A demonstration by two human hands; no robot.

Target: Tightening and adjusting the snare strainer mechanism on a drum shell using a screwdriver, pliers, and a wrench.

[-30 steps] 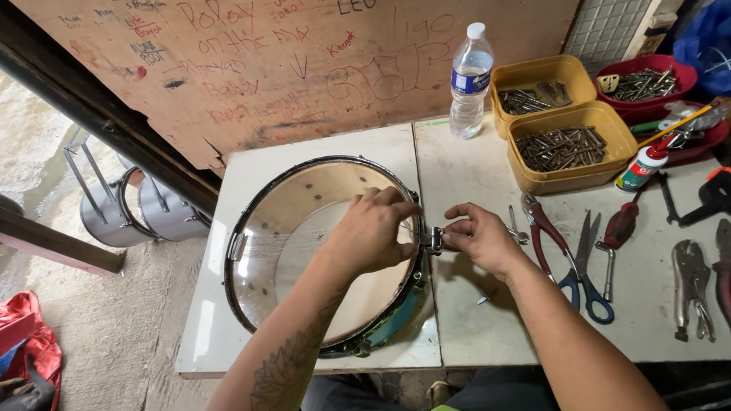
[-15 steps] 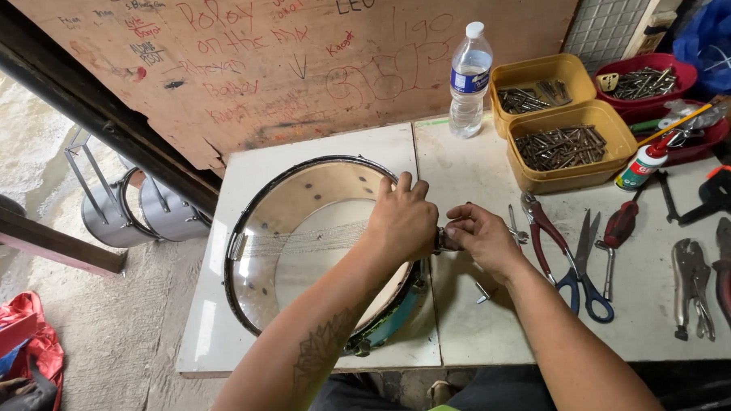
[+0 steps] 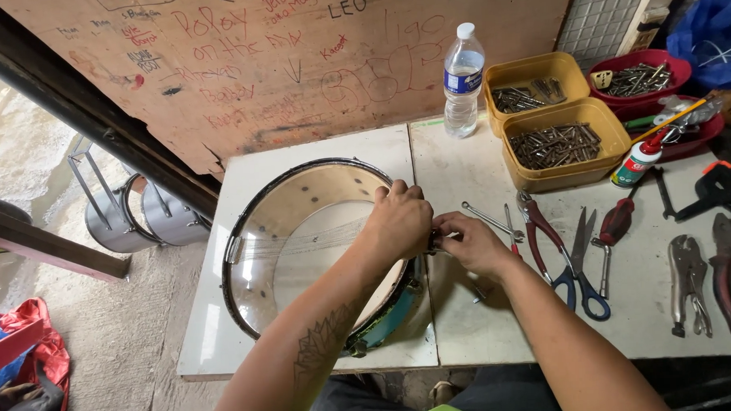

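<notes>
Water bottle (image 3: 463, 80), scissors (image 3: 579, 261), pliers (image 3: 536, 229)

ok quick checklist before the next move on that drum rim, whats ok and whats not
1. Drum lies flat on the white table: ok.
2. Left hand grips the drum's right rim: ok.
3. Right hand at the small metal fitting on the rim's outside: ok, though what its fingers hold is hidden.
4. Fitting seated on the rim: cannot tell, both hands cover it.
5. Spare wrench, red-handled pliers and blue-handled scissors lie beside the right hand: ok.
6. Water bottle stands upright, capped, apart from the drum: ok.
</notes>
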